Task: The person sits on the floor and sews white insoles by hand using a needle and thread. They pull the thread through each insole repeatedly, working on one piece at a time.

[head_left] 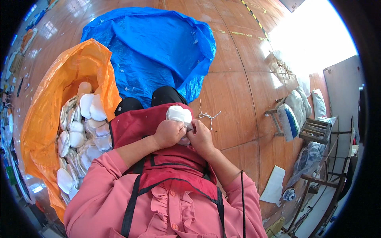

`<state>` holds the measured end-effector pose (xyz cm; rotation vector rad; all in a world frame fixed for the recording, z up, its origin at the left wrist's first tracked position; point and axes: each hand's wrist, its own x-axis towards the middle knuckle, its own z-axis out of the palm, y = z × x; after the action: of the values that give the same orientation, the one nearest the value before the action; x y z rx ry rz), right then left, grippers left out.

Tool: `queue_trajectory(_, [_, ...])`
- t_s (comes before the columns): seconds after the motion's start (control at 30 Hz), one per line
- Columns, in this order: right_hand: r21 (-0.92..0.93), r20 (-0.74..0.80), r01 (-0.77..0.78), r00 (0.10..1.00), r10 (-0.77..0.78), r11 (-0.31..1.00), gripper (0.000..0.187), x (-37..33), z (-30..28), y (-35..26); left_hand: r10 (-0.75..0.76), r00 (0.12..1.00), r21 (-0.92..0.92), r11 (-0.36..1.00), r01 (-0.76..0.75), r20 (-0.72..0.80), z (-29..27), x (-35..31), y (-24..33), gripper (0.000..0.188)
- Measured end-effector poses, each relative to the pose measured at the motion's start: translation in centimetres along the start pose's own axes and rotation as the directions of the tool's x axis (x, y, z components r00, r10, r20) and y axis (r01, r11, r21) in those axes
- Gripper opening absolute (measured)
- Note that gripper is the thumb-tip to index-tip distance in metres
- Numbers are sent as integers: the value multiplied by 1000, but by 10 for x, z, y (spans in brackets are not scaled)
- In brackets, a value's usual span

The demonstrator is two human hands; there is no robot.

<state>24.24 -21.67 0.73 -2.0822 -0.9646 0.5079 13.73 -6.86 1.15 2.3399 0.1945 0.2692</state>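
Over my lap, on the red apron [131, 123], both hands are closed on a white soft cloth piece [179, 114] with a rounded, puffy top. My left hand [170, 133] pinches its near left side. My right hand [199, 135] grips it close by, fingers bent and almost touching the left hand. The lower part of the piece is mostly hidden behind my fingers. To my left, an open orange bag [39, 131] holds several white and cream oval pads [77, 139], stacked and loose.
A blue plastic sheet [147, 43] spreads on the brown floor [238, 99] beyond my knees. White string [210, 115] lies right of my lap. Farther right are a wooden stool [315, 130], stuffed sacks [295, 107], a white sheet piece [273, 185] and a metal rack [321, 182].
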Motion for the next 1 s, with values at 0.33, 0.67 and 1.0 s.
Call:
queue_trajectory(0.33, [271,-63,-77,993,98,959,33,-4,-3,-4,-53,990,30,998,49,134,-7,10,3,31])
queue_trajectory(0.67, [152,-18,-58,998,61,987,31,-1,-18,-6,-97,984,139,987,76,146,-5,11,13,33])
queue_trajectory(1.0, [792,321,-280,947,21,542,24,7,-10,29,114,989,-18,993,-112,97,-1,-8,-19,29])
